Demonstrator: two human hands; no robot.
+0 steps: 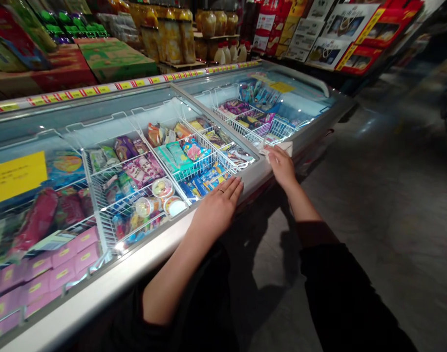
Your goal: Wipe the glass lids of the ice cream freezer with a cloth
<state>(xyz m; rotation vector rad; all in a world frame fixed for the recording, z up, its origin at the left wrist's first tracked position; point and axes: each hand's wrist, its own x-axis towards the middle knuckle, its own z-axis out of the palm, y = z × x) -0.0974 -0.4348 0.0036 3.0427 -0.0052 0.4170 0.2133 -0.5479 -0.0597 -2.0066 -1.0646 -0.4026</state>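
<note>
A long chest freezer (150, 261) with a glass top stretches in front of me. My left hand (219, 201) lies flat on its front rim, fingers stretched out and holding nothing; a ring shows on one finger. Farther right, my right hand (281, 164) presses a white cloth or tissue (287, 146) against the rim near the joint of the two glass lids. Its fingers lie over the cloth, and part of it sticks out beyond them. Under the glass, wire baskets (177, 188) hold blue ice cream packets (208, 180) and round tubs (144, 207).
Pink boxes (64, 274) fill the freezer's near left, below a yellow sign (16, 177). Behind stand glass jars (172, 39) and a green carton (115, 59). Gift boxes (350, 22) are stacked at the back right. Grey floor (373, 195) lies to the right.
</note>
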